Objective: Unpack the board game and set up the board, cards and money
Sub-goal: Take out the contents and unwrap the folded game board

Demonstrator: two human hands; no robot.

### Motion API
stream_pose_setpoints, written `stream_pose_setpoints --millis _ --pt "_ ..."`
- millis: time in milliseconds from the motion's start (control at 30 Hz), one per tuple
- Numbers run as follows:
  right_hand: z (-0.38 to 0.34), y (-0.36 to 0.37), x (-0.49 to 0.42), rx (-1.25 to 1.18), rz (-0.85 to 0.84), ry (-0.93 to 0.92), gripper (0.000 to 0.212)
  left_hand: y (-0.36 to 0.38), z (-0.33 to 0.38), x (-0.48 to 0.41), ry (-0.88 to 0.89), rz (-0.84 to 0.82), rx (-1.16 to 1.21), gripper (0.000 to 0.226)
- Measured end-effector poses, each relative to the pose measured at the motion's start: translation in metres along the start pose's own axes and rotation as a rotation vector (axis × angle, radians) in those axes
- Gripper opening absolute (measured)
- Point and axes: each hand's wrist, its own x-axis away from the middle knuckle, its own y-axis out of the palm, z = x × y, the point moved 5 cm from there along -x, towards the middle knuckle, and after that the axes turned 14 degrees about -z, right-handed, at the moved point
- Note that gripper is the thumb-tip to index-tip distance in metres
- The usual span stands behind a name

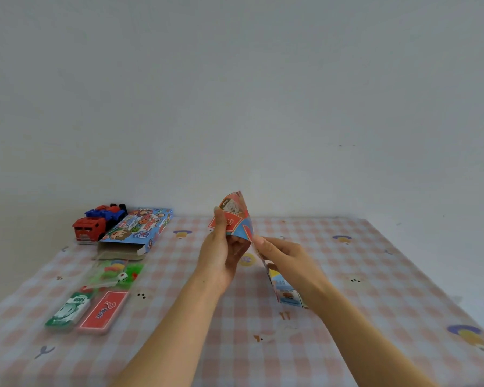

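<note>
You are looking across a bench [347, 275] covered with a pink-and-white checked cloth. Above its middle you are holding the folded paper game board [236, 219] in the air, partly opened. Your left hand [224, 252] is gripping the upper fold, thumb on the near face. Your right hand [285, 258] is pinching the crease just beside it, and a lower flap is hanging down toward you under that wrist. The board's long axis is running from its raised far corner down to your right, so flattening it likely means drawing both hands apart. Well to your left are lying the open game box [140, 227], a red-and-blue toy truck [95, 224] beside it, a clear tray [115, 272], a red card deck [104, 310], a green money pack [67, 310] just beside that, and a white die [122, 277] in the tray.
</note>
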Motion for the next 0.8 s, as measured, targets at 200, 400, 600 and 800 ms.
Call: stream_pose_setpoints --millis 200,400,600,800 --pt "-0.004 0.001 -0.001 0.011 0.016 -0.015 0.042 0.004 0.005 0.002 -0.019 -0.003 -0.140 0.030" --pt "-0.011 -0.009 -0.002 0.021 0.240 -0.008 0.034 0.001 0.008 0.003 -0.002 -0.023 -0.034 0.021" --pt "-0.020 -0.027 0.007 0.219 0.564 0.039 0.031 -0.004 0.014 0.002 0.027 -0.025 -0.018 0.009" --pt "-0.024 -0.054 0.014 0.391 0.739 0.099 0.023 -0.023 0.031 -0.003 0.128 0.132 -0.128 0.013"
